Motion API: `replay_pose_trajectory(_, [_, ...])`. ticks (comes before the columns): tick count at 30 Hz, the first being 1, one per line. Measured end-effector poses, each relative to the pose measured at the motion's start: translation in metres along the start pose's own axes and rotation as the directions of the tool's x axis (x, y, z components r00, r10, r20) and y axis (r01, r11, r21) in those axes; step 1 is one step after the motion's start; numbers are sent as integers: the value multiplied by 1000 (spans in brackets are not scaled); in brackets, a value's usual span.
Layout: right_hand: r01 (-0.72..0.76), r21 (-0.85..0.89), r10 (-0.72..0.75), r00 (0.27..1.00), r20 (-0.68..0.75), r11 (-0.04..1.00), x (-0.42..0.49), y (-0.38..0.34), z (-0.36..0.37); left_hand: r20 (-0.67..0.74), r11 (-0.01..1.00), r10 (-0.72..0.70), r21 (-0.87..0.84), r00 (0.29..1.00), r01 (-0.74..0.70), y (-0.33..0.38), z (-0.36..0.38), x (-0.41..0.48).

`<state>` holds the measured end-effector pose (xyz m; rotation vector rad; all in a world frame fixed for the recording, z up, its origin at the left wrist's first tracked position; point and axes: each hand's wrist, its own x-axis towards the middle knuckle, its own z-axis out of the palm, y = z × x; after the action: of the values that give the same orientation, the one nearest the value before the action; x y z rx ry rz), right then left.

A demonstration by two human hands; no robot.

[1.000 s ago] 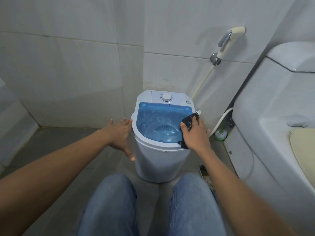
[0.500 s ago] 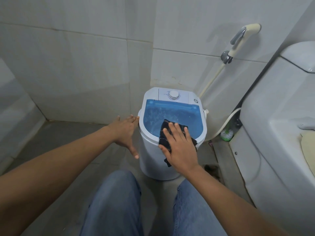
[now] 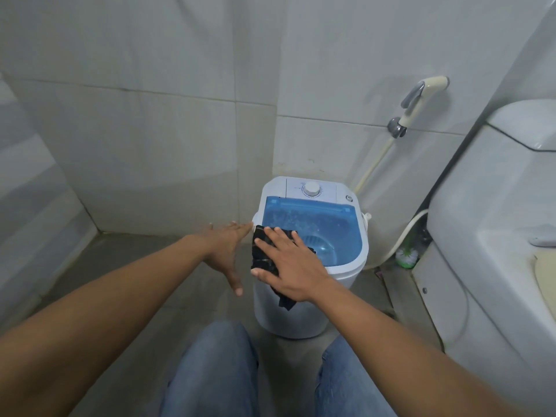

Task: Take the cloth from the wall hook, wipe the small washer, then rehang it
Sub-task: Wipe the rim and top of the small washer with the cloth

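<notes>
The small white washer with a clear blue lid stands on the floor in the tiled corner. A dark cloth lies over its front left rim. My right hand presses flat on the cloth, fingers spread, with a corner of the cloth hanging below my palm. My left hand rests against the washer's left side, fingers straight and apart, holding nothing. No wall hook shows in view.
A white toilet fills the right side, close to the washer. A bidet sprayer hangs on the wall above, its hose running down behind the washer. A green brush sits between washer and toilet. My knees in jeans are below.
My right hand has slid the cloth from the washer's right rim across the front of the lid to the left rim. My left hand stays at the washer's left side.
</notes>
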<state>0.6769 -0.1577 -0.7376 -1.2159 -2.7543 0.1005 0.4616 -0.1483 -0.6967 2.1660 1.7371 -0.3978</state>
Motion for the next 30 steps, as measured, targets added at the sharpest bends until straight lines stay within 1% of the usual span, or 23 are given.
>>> replay_pose_trajectory(2, [-88, 40, 86, 995, 49, 995, 4, -3, -7, -63, 999, 24, -42, 998, -27, 3, -6, -4])
replay_pose_trajectory(5, [-230, 21, 226, 965, 131, 973, 13, -1, -18, -156, 993, 58, -91, 986, -73, 5, -15, -6])
replay_pose_trajectory(8, [-382, 90, 356, 909, 215, 920, 21, 3, -35, -210, 995, 70, -61, 975, -84, 17, -21, -10])
replay_pose_trajectory(10, [-433, 156, 397, 892, 216, 888, 24, 8, -48, -265, 994, 96, -16, 960, -104, 27, -23, -12])
replay_pose_trajectory(13, [-393, 207, 387, 919, 71, 896, 23, 21, -65, -344, 987, 157, 18, 926, -160, 38, -21, -11])
replay_pose_trajectory(14, [-373, 207, 374, 927, 38, 904, 20, 25, -67, -361, 984, 173, 33, 917, -173, 41, -20, -11])
replay_pose_trajectory(15, [-357, 188, 356, 934, 36, 915, 17, 29, -69, -370, 982, 187, 55, 910, -179, 44, -18, -9])
replay_pose_trajectory(17, [-311, 151, 299, 949, 97, 938, 10, 37, -70, -362, 978, 203, 113, 910, -173, 48, -13, -6])
replay_pose_trajectory(18, [-291, 159, 272, 953, 132, 943, 6, 40, -70, -353, 978, 200, 134, 914, -162, 50, -11, -4])
replay_pose_trajectory(22, [-263, 280, 213, 957, 196, 923, -5, 46, -75, -361, 983, 162, 141, 918, -118, 60, -10, -2])
replay_pose_trajectory(25, [-269, 282, 196, 945, 261, 921, -6, 50, -78, -341, 984, 147, 146, 929, -102, 65, -14, -1])
replay_pose_trajectory(30, [-284, 306, 156, 910, 384, 909, -11, 50, -89, -296, 991, 124, -4, 947, -130, 61, -29, -1])
